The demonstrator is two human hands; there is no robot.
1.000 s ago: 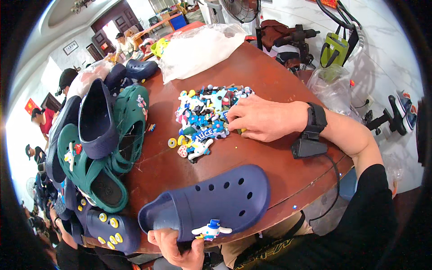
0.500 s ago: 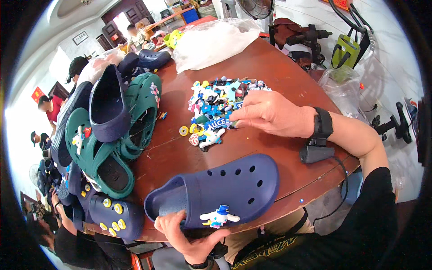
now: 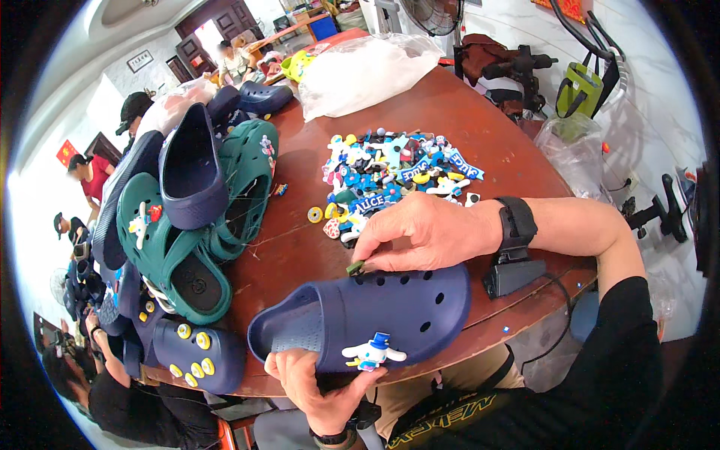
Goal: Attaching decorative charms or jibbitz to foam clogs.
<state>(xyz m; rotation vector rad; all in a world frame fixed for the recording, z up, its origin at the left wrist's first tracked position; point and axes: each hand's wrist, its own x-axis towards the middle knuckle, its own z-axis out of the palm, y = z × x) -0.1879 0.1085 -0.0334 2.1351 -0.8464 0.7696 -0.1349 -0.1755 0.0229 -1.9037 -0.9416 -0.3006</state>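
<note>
A navy clog lies on its sole at the table's front edge, toe pointing right. Its near side carries a white long-eared character charm with a blue hat. My left hand grips the clog's near rim, fingers at the heel opening and thumb by the charm. Over the clog's far side, my right hand pinches a small dark green piece close to the row of holes; its shape is mostly hidden. Just beyond that hand spreads a pile of colourful shoe charms.
Green clogs and a navy clog are stacked at the left. Another navy clog with yellow round charms sits by the table edge. A white plastic bag lies at the back. A person in black works at the left.
My right hand has come from the charm pile toward the clog, now with a dark green piece in its fingertips. My left thumb has moved up to the white charm.
</note>
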